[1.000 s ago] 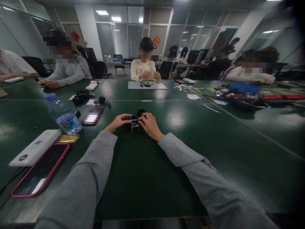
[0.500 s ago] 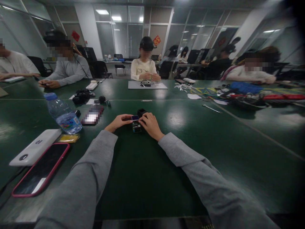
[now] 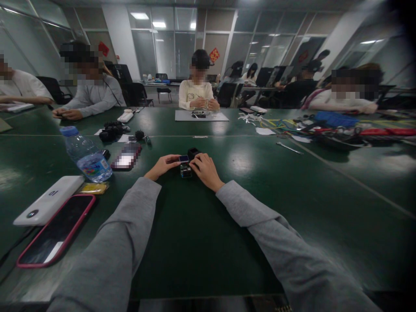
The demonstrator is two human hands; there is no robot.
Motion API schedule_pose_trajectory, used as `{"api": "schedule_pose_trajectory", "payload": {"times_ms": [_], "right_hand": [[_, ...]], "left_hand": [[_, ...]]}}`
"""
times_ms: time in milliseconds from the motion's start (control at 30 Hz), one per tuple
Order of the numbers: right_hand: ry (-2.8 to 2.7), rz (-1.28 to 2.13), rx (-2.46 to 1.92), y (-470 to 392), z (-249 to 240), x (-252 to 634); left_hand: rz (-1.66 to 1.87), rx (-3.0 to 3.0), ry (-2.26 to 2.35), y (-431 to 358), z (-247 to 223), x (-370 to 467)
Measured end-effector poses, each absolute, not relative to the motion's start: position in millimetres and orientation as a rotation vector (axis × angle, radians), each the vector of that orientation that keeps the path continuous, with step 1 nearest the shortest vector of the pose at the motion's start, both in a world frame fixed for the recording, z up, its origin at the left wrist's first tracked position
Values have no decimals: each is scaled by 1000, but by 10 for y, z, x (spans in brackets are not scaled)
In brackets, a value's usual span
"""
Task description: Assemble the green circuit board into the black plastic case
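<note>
Between my hands is a small flat display panel (image 3: 183, 158) with a dark face and light edge. My left hand (image 3: 163, 166) pinches its left side between thumb and fingers. Just below the panel is a small electronic module (image 3: 186, 170) with bare circuit parts showing. My right hand (image 3: 206, 171) is curled in from the right, its fingertips pressed together at the module's upper right edge, close to the panel. Exactly what these fingertips grip is partly hidden. Behind them a black hollow housing (image 3: 194, 151) sits on the table.
At left are a water bottle (image 3: 89, 160), a white power bank (image 3: 48, 201), a red-cased phone (image 3: 56, 232), a yellow packet (image 3: 94, 188) and another phone (image 3: 126, 157). A wrench (image 3: 289, 148) and a cable pile (image 3: 338, 125) lie right. Co-workers sit around the green table (image 3: 208, 251).
The display panel has tilted and risen slightly, so its face looks lighter and more of the module shows beneath it. Both hands have barely moved.
</note>
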State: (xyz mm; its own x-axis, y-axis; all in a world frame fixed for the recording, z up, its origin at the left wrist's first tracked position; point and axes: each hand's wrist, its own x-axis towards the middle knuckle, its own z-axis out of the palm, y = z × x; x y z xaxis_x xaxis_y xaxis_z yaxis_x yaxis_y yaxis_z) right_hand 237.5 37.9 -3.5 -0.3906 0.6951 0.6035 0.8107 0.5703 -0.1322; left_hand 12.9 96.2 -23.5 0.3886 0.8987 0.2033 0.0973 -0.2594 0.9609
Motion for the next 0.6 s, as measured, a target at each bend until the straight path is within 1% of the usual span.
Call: {"api": "schedule_pose_trajectory", "payload": {"times_ms": [600], "right_hand": [[-2192,-263,-1221,378,-34,2368]], "left_hand": [[1018,1700,874,953,-218,137]]}}
